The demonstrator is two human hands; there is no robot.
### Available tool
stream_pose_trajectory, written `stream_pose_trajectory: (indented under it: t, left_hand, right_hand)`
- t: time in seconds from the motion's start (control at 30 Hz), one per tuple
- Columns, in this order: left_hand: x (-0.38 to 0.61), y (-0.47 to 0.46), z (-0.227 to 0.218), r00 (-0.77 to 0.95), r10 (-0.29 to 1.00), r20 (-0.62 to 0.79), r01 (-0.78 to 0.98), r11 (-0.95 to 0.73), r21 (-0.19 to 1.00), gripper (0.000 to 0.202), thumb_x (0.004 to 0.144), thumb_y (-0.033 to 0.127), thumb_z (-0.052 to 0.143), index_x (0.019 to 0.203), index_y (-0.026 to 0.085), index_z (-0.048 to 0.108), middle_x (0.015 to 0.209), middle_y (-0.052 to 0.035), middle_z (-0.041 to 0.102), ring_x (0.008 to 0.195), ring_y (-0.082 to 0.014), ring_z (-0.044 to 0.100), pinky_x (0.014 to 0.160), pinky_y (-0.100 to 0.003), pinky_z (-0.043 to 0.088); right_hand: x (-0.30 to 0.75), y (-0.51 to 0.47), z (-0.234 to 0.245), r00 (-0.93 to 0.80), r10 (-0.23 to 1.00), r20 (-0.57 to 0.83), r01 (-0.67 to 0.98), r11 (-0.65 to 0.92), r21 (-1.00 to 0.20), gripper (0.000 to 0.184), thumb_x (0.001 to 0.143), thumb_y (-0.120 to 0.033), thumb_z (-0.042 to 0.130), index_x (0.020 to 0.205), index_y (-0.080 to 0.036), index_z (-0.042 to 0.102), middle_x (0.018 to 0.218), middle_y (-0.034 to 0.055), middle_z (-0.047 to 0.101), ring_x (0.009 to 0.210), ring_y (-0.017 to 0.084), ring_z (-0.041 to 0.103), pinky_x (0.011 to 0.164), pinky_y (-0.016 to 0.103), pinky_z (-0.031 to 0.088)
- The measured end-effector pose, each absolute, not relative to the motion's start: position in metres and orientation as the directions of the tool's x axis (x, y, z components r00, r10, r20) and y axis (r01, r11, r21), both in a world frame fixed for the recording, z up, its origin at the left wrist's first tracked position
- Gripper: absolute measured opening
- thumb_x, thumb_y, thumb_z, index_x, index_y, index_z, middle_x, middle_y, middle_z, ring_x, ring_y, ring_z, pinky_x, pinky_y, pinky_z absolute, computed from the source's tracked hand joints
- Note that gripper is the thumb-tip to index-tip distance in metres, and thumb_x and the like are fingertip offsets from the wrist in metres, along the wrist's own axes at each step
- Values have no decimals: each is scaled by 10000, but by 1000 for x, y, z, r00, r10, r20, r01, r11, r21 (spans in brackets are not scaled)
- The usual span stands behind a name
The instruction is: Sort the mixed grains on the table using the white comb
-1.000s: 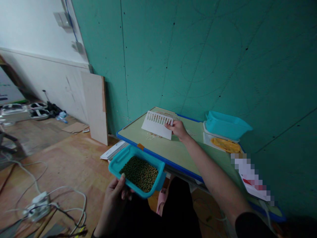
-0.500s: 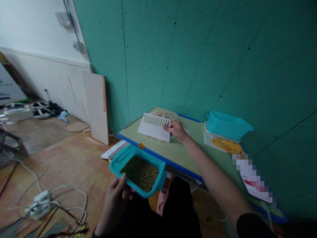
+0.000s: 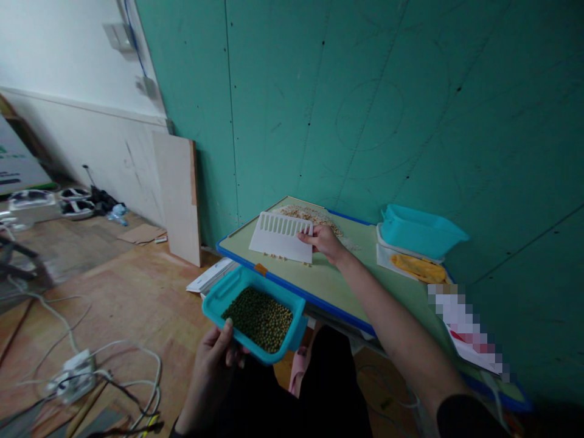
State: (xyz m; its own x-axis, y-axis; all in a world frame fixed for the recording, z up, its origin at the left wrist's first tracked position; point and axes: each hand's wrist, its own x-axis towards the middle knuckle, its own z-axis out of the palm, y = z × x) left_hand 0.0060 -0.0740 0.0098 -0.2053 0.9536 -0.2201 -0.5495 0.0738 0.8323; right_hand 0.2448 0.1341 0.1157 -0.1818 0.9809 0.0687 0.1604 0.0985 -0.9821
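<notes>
My left hand point(image 3: 213, 364) grips the near rim of a teal tray point(image 3: 215, 297) filled with green beans point(image 3: 258, 318), held just below the front edge of a green table with a blue border point(image 3: 319, 299). My right hand point(image 3: 323, 239) reaches across the table and pinches the right end of a white slotted scraper point(image 3: 278, 243), which stands tilted on the tabletop. A few pale grains point(image 3: 279, 258) lie along its lower edge, and a pile of pale grains point(image 3: 310, 213) lies behind it near the far edge.
A teal tub point(image 3: 417, 230) sits on a white tray with a yellow item point(image 3: 417, 267) at the table's right. A wooden board point(image 3: 177, 196) leans on the green wall. Cables and a power strip point(image 3: 73, 377) lie on the wooden floor at left.
My right hand has dragged the scraper leftward and toward the table's front edge, uncovering the grain pile behind it. The tray in my left hand has barely moved.
</notes>
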Motion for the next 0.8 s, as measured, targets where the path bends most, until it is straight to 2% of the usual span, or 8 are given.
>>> stream_pose_trajectory:
  t: [0.17, 0.37, 0.6, 0.8]
  left_hand:
    - [7, -75, 12, -209, 947, -242, -554, 90, 828, 530, 600, 600, 910, 558, 197, 569, 414, 70, 454, 446, -122, 526, 435, -220, 439]
    - [7, -74, 13, -197, 946, -258, -571, 103, 815, 550, 569, 603, 923, 534, 201, 549, 400, 68, 439, 461, -145, 567, 434, -229, 447]
    - [6, -74, 10, -176, 956, -233, -570, 94, 816, 563, 612, 605, 902, 506, 198, 527, 413, 56, 459, 458, -137, 568, 449, -226, 446]
    - [7, -74, 13, -192, 948, -254, -572, 102, 814, 550, 559, 603, 927, 535, 198, 555, 394, 67, 443, 449, -138, 571, 429, -215, 434]
  right_hand:
    - [245, 131, 118, -199, 979, 55, 149, 85, -985, 386, 598, -449, 928, 746, -144, 744, 729, 56, 756, 656, 188, 702, 581, 295, 586]
    - [244, 127, 122, -210, 977, 34, 145, 66, -987, 405, 573, -444, 940, 741, -127, 751, 708, 62, 749, 638, 186, 695, 578, 306, 582]
    - [245, 126, 122, -222, 974, 35, 119, 63, -991, 442, 528, -457, 952, 761, -133, 762, 736, 56, 760, 637, 179, 695, 567, 296, 581]
    - [241, 122, 125, -237, 971, 12, 142, 47, -989, 434, 538, -465, 949, 734, -134, 750, 744, 69, 755, 643, 176, 685, 564, 285, 566]
